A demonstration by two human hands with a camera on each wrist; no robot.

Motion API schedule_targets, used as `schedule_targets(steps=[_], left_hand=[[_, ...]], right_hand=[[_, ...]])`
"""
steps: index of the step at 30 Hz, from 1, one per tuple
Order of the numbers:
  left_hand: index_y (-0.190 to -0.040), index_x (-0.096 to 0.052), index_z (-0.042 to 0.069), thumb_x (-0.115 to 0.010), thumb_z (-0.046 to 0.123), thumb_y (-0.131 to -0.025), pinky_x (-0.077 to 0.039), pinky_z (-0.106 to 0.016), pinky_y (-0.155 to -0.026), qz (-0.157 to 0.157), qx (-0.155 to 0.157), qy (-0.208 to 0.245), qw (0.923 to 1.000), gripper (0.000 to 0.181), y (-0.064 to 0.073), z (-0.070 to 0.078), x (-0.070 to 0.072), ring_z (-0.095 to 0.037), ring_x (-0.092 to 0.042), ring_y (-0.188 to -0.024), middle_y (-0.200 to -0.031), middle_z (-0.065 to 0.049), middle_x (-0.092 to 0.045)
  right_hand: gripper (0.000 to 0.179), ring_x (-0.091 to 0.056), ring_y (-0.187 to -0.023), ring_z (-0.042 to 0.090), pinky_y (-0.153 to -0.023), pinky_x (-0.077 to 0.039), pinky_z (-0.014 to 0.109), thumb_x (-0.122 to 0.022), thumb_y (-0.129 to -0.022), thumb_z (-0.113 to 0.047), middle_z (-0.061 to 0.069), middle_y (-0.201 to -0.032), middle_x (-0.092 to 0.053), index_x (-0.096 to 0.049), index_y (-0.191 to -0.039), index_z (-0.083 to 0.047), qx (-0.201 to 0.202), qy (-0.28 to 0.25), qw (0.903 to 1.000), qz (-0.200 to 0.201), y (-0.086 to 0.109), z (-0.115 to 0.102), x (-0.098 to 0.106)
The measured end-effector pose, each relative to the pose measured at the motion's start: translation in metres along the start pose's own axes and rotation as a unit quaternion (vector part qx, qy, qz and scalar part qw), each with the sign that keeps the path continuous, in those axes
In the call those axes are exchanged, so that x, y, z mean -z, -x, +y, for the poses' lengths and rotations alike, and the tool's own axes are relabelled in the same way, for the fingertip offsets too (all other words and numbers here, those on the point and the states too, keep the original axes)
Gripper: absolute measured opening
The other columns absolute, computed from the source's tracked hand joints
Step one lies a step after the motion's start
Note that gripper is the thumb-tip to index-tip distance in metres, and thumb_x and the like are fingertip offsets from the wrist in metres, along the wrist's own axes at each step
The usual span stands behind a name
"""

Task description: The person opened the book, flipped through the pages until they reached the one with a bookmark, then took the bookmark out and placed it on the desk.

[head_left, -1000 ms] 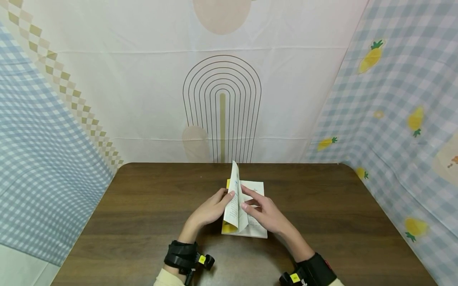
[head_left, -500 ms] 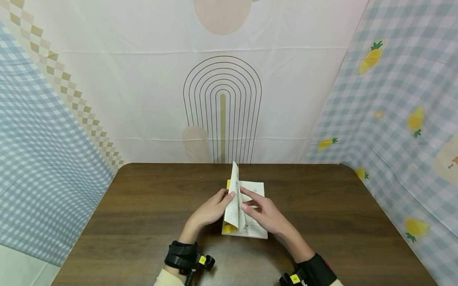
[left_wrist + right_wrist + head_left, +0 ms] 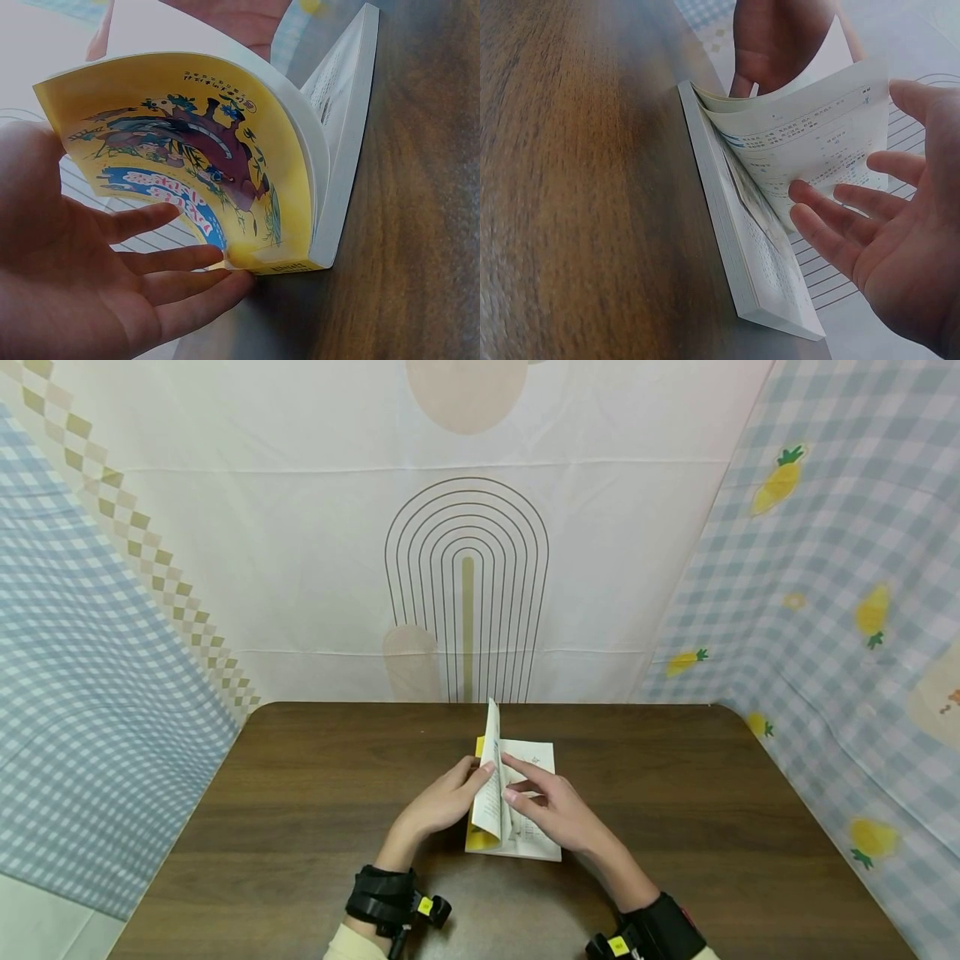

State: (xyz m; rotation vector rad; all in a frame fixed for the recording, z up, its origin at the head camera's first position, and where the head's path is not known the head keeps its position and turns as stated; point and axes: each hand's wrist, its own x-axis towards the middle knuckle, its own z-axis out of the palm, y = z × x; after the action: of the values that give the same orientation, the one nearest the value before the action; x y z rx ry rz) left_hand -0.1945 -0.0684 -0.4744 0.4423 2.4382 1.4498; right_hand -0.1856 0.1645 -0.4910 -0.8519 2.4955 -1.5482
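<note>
A paperback book with a yellow illustrated cover (image 3: 172, 142) lies opened on the brown table, its right-hand page block (image 3: 536, 839) flat. My left hand (image 3: 442, 797) holds the lifted cover and front pages nearly upright, thumb on the printed page and fingers behind the cover. In the left wrist view those fingers (image 3: 180, 289) spread along the cover near the spine. My right hand (image 3: 558, 806) reaches over the right half, its fingers loosely bent and touching or very near a lifted printed page (image 3: 817, 131). Exact contact there is hard to tell.
The wooden table (image 3: 322, 760) stretches out on both sides of the book. Behind it hangs a white cloth (image 3: 300, 552) with line arches. Blue checked cloths hang at the left (image 3: 90, 693) and right (image 3: 810, 610). Each wrist wears a black camera strap (image 3: 382, 897).
Hardly anything moves. A loose page between the hands shifts slightly left toward the upright pages, and the right fingertips edge slightly left with it.
</note>
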Motion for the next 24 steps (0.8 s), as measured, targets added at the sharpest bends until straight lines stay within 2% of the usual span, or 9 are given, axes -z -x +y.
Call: schedule_targets(steps=[15, 24], left_hand=[[-0.147, -0.051, -0.001, -0.039, 0.057, -0.112, -0.048, -0.058, -0.105, 0.000, -0.007, 0.005, 1.0000, 0.069, 0.0011, 0.0014, -0.0004, -0.032, -0.062, -0.124, -0.136, -0.018, -0.063], [-0.147, -0.051, -0.001, -0.039, 0.060, -0.111, -0.047, -0.059, -0.106, 0.005, -0.009, -0.007, 0.9999, 0.072, -0.0007, -0.0001, -0.0010, -0.034, -0.061, -0.126, -0.140, -0.020, -0.062]], right_hand=[[0.059, -0.067, -0.125, 0.029, -0.100, -0.054, 0.044, -0.067, -0.106, -0.025, 0.006, -0.164, -0.046, -0.046, -0.162, -0.021, 0.008, -0.024, 0.9995, -0.018, 0.0003, -0.0011, 0.0013], [0.068, -0.066, -0.125, 0.032, -0.100, -0.054, 0.054, -0.074, -0.102, -0.028, 0.008, -0.165, -0.043, -0.044, -0.163, -0.023, -0.002, -0.029, 0.9994, -0.019, -0.0002, 0.0021, -0.0002]])
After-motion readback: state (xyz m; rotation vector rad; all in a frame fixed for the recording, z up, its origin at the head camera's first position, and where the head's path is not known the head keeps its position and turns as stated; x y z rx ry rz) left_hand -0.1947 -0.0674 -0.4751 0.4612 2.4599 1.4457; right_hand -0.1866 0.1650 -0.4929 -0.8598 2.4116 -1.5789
